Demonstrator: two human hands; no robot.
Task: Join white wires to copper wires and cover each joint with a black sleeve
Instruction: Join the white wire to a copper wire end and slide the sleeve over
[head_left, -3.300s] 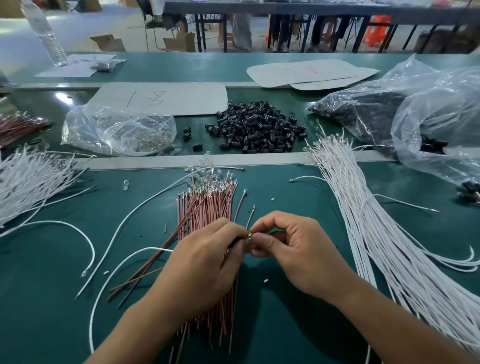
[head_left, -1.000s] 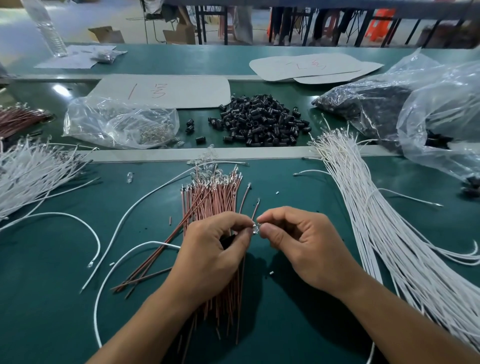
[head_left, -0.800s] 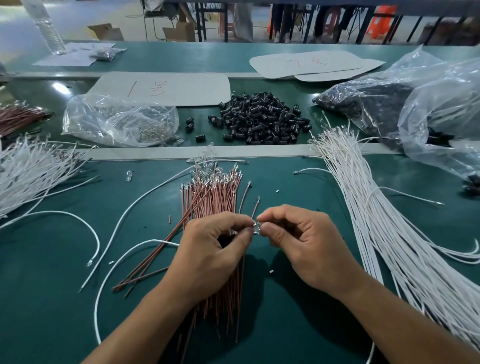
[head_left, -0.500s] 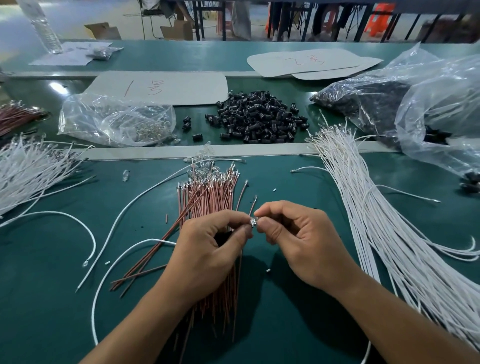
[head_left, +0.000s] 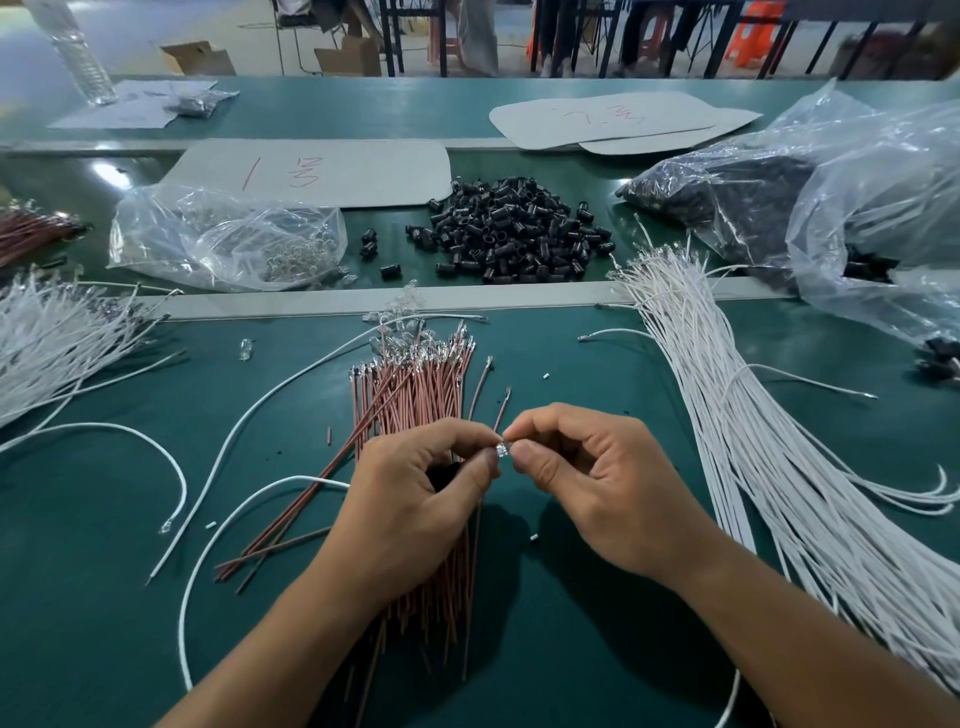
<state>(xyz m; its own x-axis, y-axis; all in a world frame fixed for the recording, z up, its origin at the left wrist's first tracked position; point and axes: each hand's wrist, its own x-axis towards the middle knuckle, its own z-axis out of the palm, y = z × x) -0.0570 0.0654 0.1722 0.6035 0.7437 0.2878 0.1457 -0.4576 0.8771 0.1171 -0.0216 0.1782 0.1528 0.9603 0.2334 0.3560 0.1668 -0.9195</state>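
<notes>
Two-handed pinch over the middle of the green worktop (head_left: 104, 597): left hand (head_left: 415, 499) and right hand (head_left: 597, 483), thumb and forefinger of each curled tight on one tiny joint (head_left: 502, 448), glinting silver and clear, fingertips nearly touching. Directly beneath and behind it, a fanned bundle of copper wires (head_left: 415, 395), pinkish-brown, metal-tipped at the far ends. Off to the right, a long sheaf of white wires (head_left: 753, 441). Curving out from under the left hand, one stray wire (head_left: 260, 499), white; whether held, cannot tell.

Compared with half a second earlier: same grip, same spot above the bundle, hardly any shift.

Beyond the pale strip across the worktop, a loose heap of black sleeves (head_left: 509, 234). Left of the heap, a clear bag (head_left: 223, 239) with small silvery metal parts inside. Far right, a second bag (head_left: 727, 197) packed with dark pieces, and against it a third bag (head_left: 883, 197), crumpled, with a few black pieces low inside.
</notes>
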